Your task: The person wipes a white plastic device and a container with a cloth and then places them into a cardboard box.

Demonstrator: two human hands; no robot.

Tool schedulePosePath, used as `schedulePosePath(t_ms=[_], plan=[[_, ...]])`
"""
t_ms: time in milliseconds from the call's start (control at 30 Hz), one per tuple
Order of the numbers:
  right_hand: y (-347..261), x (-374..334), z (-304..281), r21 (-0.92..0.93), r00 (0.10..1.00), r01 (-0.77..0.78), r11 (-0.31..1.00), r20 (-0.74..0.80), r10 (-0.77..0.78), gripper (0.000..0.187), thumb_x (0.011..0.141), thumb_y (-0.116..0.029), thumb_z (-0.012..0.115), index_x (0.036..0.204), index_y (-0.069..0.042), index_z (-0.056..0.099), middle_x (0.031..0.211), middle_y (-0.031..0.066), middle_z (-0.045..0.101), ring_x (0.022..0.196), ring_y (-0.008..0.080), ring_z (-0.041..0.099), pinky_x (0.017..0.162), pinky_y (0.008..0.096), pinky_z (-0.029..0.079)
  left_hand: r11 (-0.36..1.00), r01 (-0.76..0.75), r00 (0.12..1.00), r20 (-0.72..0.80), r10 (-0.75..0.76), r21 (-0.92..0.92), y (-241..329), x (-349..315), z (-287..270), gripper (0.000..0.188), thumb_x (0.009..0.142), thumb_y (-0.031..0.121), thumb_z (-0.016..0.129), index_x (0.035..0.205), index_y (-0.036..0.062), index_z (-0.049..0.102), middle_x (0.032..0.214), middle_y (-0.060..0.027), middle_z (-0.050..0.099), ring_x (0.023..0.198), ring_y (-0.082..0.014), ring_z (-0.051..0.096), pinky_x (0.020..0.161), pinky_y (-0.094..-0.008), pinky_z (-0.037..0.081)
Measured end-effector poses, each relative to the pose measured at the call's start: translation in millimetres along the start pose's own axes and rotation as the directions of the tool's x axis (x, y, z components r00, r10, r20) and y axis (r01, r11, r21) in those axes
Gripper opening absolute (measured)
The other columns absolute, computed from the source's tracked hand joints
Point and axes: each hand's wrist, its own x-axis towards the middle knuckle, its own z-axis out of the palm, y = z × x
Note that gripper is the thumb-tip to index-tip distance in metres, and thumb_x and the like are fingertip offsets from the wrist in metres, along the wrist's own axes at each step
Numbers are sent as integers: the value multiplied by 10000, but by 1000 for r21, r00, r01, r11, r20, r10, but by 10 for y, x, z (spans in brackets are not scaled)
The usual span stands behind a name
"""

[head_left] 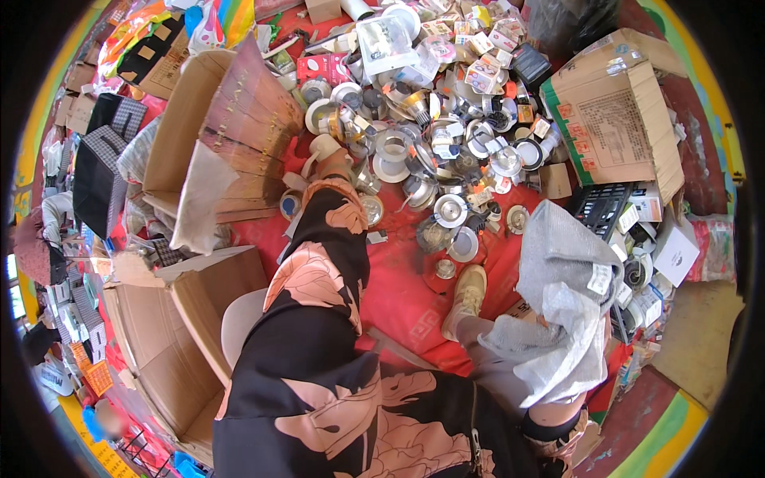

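My left arm stretches forward into a heap of round recessed downlights point(392, 149). At its end my left hand point(335, 166) is among the lamps at the heap's near left edge, beside a pale beige shape that could be a glove or a lamp part; its fingers cannot be made out. On the right, a crumpled grey-white bubble-wrap bag point(558, 267) covers most of my right hand point(543, 320). Only a bit of the fingers shows at the bag's fold, seemingly gripping it. Near my shoe, a few loose downlights point(451, 211) lie on red sheeting point(406, 295).
Open cardboard boxes stand at left, one upright point(247, 131) and one lower down point(151, 334). Another carton point(610, 119) is at the far right. A black plastic crate point(602, 209) holds small boxes and lamps beside the bag. My beige shoe point(468, 296) rests on the red sheeting.
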Motion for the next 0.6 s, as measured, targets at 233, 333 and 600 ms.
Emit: schedulePosePath(t_ms=[233,333,600], plan=[[-159,134,-53,888,875,-446,114,406,263,362,918,-227,447,1239,-60,467,1208,97,523,1012,208,553,855,340,463,533,240,860,433,272,-812,1027,-1952,-718,452,746,261,675,1140,99,523,1038,-68,596,957,-217,569,819,-366,437],[-274,345,-22,952,948,-260,162,220,230,402,944,-290,407,1266,-52,445,1229,94,514,1078,222,521,907,346,433,484,251,665,513,543,-838,1271,-2647,-1070,427,798,236,629,1163,77,476,1104,-69,565,1035,-228,530,921,-390,386],[-665,116,-39,989,987,-37,142,14,161,463,948,-351,389,1261,-11,416,1268,122,457,1142,249,461,1000,399,336,518,70,104,523,846,-853,1563,-4683,-2118,582,837,181,610,1308,15,311,1248,-103,466,1141,-210,468,961,-366,375]])
